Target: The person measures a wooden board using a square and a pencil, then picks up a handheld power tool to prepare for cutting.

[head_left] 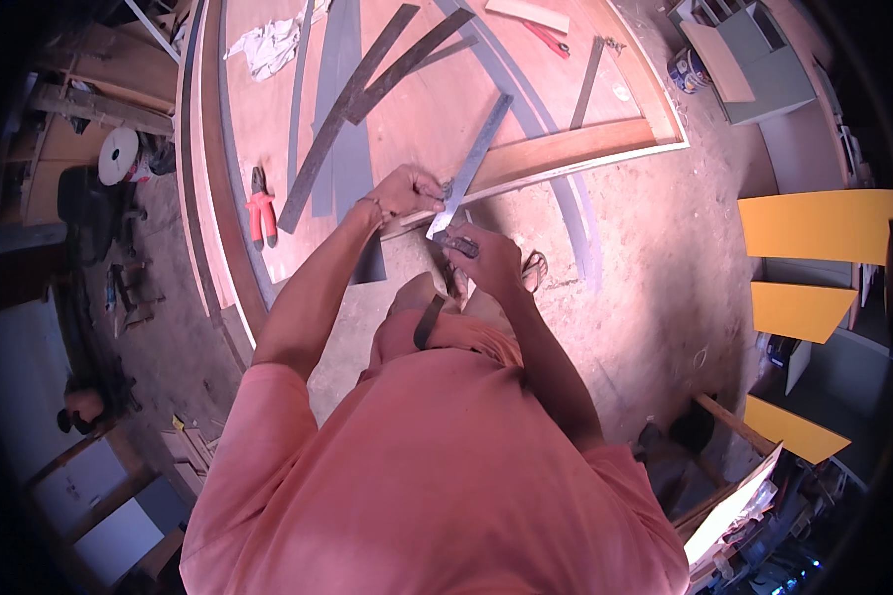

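Observation:
A long, flat grey strip (481, 144) with a bright, shiny near end slants over the near edge of the wooden panel. My left hand (405, 192) is closed, its fingertips pinched at the strip's left edge. Around the near end my right hand (482, 258) is closed, with a small dark piece showing at its fingers; whether that is a handle I cannot tell. Dark narrow strips (339, 129) lie across the panel beyond my left hand. Red-handled pliers (261, 210) rest near the panel's left side.
The large wooden panel (258, 109) has a raised frame along its edges. A white cloth (268, 48), a red tool (548, 40) and a wood offcut (528, 14) lie on its far part. Yellow boards (814, 226) and grey cabinets stand at right. A white spool (118, 156) is at left.

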`<state>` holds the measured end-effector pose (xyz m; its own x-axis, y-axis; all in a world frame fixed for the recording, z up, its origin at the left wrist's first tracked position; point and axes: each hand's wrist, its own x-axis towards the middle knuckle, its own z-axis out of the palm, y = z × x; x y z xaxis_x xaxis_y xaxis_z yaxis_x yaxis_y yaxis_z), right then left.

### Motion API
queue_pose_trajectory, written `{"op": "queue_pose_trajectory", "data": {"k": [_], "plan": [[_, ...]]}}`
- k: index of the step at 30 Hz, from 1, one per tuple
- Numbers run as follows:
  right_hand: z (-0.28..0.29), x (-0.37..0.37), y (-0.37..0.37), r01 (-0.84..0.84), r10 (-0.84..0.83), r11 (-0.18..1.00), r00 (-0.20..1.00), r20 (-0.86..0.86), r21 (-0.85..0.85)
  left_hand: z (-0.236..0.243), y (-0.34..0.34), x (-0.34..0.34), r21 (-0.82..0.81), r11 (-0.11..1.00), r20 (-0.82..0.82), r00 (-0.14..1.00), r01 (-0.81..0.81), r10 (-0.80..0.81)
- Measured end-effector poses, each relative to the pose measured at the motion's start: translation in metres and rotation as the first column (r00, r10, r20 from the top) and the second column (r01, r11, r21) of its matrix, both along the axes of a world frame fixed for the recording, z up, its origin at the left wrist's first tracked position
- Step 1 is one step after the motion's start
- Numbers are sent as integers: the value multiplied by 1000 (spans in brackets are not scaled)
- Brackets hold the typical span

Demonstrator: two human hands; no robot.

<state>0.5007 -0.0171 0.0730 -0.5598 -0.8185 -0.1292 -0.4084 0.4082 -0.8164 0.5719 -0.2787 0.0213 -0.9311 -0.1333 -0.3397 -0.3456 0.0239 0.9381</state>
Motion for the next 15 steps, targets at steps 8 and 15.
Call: {"op": "queue_pose_trajectory", "data": {"k": [8, 15], "plan": [[-9, 19, 17, 10, -16, 986, 999, -34, -168, 16, -20, 34, -53, 997, 175, 984, 51, -41], [-6, 19, 12, -62, 61, 997, 998, -22, -38, 13, -19, 38, -74, 996, 92, 995, 50, -43]]}}
